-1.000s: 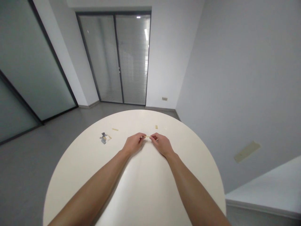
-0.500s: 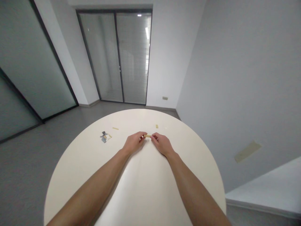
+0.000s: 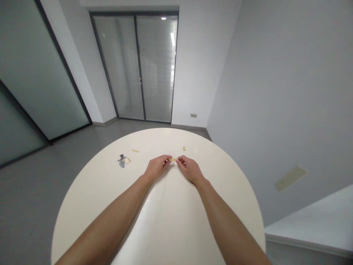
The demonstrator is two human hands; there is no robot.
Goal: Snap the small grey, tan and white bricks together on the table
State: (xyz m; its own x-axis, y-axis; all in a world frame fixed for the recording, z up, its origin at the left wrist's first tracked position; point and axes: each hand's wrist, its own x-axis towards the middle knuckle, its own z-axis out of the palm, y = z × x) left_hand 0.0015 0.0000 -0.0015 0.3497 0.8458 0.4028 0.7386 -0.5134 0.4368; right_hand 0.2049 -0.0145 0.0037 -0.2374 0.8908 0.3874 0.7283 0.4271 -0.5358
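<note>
Both my hands meet over the middle of a round cream table [image 3: 165, 221]. My left hand [image 3: 156, 168] and my right hand [image 3: 189, 168] each pinch one end of a small tan flat piece [image 3: 173, 159] held just above the tabletop. The fingers of both hands are curled and closed on it. Two more small tan pieces lie on the table: one [image 3: 184, 148] just beyond my right hand, another [image 3: 135, 151] farther left. A small grey and tan assembled cluster [image 3: 122, 161] sits to the left of my left hand.
The table's far edge curves just past the loose pieces. Grey floor surrounds it, with glass sliding doors [image 3: 140, 70] behind and a plain wall on the right. A white ledge [image 3: 317, 221] shows at the lower right.
My hands have drawn slightly closer together around the tan piece, which now shows a little broader between the fingertips. Nothing else on the table has moved.
</note>
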